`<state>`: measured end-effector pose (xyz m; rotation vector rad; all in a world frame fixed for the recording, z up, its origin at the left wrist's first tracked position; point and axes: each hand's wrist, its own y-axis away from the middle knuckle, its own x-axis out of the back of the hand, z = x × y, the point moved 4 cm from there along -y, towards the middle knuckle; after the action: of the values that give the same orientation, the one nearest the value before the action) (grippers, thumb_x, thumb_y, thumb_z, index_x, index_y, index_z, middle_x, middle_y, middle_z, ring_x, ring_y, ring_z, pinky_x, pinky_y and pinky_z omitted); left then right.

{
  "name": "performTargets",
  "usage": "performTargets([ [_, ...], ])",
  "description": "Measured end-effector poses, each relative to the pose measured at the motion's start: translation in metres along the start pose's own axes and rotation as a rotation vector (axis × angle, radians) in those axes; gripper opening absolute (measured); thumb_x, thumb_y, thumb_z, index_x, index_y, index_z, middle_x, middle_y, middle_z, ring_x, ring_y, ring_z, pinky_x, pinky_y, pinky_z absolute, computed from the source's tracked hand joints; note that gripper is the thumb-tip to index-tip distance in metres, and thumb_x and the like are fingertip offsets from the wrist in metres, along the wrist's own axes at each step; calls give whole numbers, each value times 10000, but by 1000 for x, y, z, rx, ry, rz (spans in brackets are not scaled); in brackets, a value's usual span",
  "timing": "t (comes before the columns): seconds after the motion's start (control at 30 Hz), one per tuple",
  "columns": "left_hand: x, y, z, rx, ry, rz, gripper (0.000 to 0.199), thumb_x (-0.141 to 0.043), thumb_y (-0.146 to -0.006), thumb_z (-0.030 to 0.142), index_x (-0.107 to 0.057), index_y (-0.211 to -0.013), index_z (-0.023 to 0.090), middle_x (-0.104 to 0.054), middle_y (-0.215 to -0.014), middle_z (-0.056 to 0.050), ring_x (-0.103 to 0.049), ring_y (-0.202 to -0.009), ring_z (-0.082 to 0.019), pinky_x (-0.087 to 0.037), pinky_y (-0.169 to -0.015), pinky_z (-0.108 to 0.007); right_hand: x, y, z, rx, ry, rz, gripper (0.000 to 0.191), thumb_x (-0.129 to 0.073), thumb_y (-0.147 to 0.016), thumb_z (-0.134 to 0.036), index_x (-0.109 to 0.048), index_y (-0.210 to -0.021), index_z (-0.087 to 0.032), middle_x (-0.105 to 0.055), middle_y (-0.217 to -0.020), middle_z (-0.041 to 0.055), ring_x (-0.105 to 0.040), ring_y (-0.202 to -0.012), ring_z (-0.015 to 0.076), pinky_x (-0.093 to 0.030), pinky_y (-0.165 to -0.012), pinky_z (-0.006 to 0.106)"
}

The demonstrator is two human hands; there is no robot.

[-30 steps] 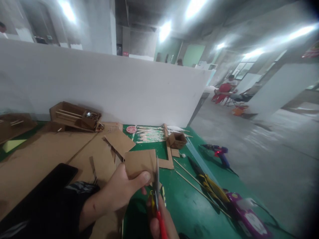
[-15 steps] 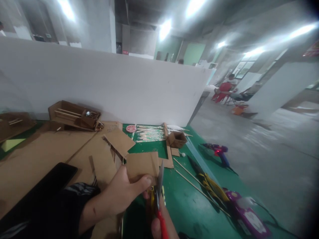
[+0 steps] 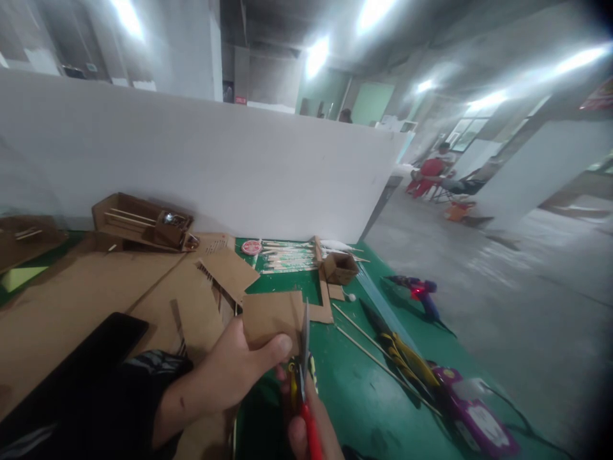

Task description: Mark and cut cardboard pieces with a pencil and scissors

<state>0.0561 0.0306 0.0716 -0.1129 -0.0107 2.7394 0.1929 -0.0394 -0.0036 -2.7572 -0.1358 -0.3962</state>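
Note:
A small rectangular piece of cardboard (image 3: 272, 316) is pinched in my left hand (image 3: 239, 367), the thumb lying on its near face. Red-handled scissors (image 3: 311, 425) are gripped by my right hand (image 3: 306, 415) at the bottom centre. Their blades point up along the right edge of the cardboard. The lower blade is partly hidden by the piece. Something yellow shows beneath the scissors, too covered to make out.
Large cardboard sheets (image 3: 96, 287) and a black phone-like slab (image 3: 124, 332) lie left. A cardboard box (image 3: 340, 268), thin sticks (image 3: 373, 348), yellow-black shears (image 3: 407, 358), a purple device (image 3: 479, 421) and a glue gun (image 3: 424, 294) lie right. A white partition (image 3: 215, 166) stands behind.
The scissors have shifted slightly left, and their blades now stand closer against the right edge of the cardboard. My left hand has hardly moved.

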Motion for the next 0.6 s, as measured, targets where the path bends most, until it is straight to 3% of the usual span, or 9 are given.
performTargets([
  [0.2,-6,2,-4,61,29,-48,257,-627,-876,388,-601,-829,137,-622,-666,-5,-586,-523,-124,-502,-496,-231,-3,-7,-3,-27,-166,-29,718,-293,-893,-763,-482,-1312,-213,-641,-1049,103,-600,-803,232,-506,-723,358],
  [0.3,-8,2,-5,58,17,-63,243,-617,-881,366,-601,-818,133,-625,-646,-9,-588,-532,-124,-501,-516,-227,-2,-12,-10,-32,-164,-19,688,-303,-891,-763,-510,-1283,-236,-635,-1058,93,-603,-836,239,-504,-756,364],
  [0.47,-6,1,-3,18,-19,-47,207,-612,-878,307,-616,-762,136,-643,-640,-10,-613,-583,-129,-501,-561,-215,-1,-15,-18,16,-177,-5,639,-340,-905,-725,-479,-1319,-259,-618,-1147,91,-588,-1054,290,-469,-957,411],
  [0.6,-4,0,-6,19,-27,-19,190,-630,-875,315,-611,-789,147,-658,-671,0,-621,-578,-126,-504,-553,-216,1,-9,-9,-33,-56,-19,639,-286,-908,-731,-499,-1263,-244,-644,-1011,82,-628,-895,273,-517,-847,393],
])
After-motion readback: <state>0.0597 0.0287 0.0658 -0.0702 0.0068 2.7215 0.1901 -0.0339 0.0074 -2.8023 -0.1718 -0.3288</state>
